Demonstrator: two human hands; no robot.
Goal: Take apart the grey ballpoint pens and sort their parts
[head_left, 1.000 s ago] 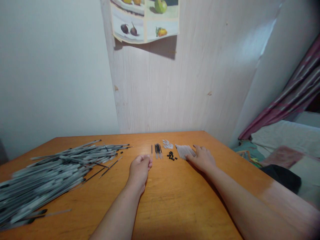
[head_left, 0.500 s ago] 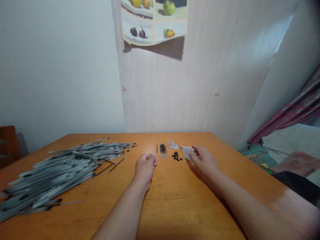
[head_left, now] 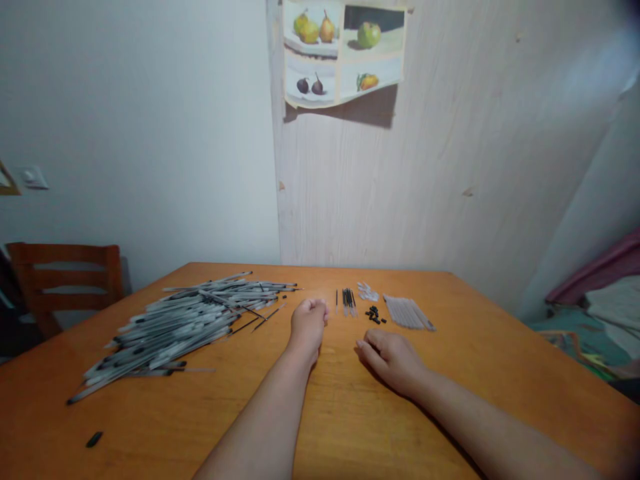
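Note:
My left hand is closed in a loose fist on the table, thumb pressed to the bent fingers; what it holds, if anything, is hidden. Just beyond it lies a small row of thin black-and-clear pen refills, with a single refill beside them. To the right, my right hand rests near the table with fingers curled under and thumb forward, nothing showing at the fingertips. Past it are small black caps, small clear pieces and a neat row of translucent pen barrels.
A big messy pile of grey-white pens covers the left of the wooden table. One black piece lies near the front left. A wooden chair stands beyond the table's left edge. Fruit pictures hang on the wall.
My right hand has drawn back from the row of translucent barrels toward me and to the left. My left hand stays closed. The whole view has shifted left.

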